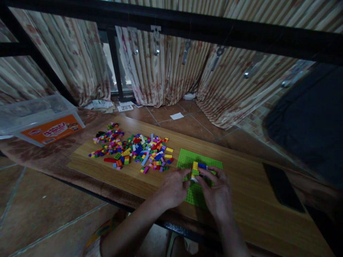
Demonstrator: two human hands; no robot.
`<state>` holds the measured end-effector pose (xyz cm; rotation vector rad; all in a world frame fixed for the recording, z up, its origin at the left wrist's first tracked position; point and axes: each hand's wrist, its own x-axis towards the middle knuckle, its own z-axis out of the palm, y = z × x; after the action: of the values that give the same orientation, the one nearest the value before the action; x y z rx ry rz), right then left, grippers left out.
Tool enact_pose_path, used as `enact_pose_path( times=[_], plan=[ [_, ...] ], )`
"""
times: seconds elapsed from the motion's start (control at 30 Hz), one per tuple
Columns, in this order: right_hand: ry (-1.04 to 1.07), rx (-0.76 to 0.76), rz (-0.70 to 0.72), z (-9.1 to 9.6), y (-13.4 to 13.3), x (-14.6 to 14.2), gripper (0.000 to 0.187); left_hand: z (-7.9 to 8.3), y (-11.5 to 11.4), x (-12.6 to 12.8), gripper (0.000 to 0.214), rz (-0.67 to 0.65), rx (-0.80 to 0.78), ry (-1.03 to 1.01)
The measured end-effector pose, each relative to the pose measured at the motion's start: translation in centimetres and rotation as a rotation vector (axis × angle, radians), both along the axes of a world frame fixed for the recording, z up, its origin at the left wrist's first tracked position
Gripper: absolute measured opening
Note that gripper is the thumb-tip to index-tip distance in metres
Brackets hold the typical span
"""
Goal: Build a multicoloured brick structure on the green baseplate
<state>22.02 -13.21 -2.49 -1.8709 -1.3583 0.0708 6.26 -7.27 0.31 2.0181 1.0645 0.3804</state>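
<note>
A small build of toy bricks (195,171), with yellow, lime, blue and white parts, is between my two hands over the green baseplate (187,156). My right hand (218,191) has its thumb and fingers closed around the build's right side. On the opposite side, my left hand (174,187) is curled, its thumb and index fingertips against the build's left edge. Any small brick inside that pinch is hidden. Whether the build touches the baseplate I cannot tell, since my fingers cover its lower part.
A loose pile of coloured bricks (139,150) spreads over the left of the wooden board (238,178). Beyond it stands a clear plastic tub (40,117) with an orange label. A dark flat object (282,185), like a phone, lies at right. Striped curtains (166,71) hang behind.
</note>
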Motion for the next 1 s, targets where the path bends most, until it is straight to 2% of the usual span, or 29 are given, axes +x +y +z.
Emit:
enact_pose_path(
  times=[0.1, 0.23, 0.37, 0.5, 1.0],
  plan=[
    [0.020, 0.019, -0.003, 0.1, -0.1, 0.2, 0.030, 0.3, -0.1, 0.1, 0.044, -0.019, -0.021, 0.021],
    [0.021, 0.023, -0.092, 0.0, -0.1, 0.4, 0.040, 0.6, -0.2, 0.0, 0.046, -0.023, -0.025, 0.047],
    [-0.051, -0.017, -0.178, -0.6, 0.4, 0.2, 0.056, 0.3, -0.2, 0.0, 0.048, -0.056, -0.003, 0.050],
    [-0.030, -0.072, -0.190, -1.5, 0.9, 0.0, 0.065, -0.1, -0.2, 0.1, 0.050, -0.073, 0.011, 0.075],
    [0.119, -0.061, -0.192, -1.6, 1.4, -0.1, 0.061, -0.3, -0.5, 0.3, 0.057, -0.112, 0.047, 0.109]
  ],
)
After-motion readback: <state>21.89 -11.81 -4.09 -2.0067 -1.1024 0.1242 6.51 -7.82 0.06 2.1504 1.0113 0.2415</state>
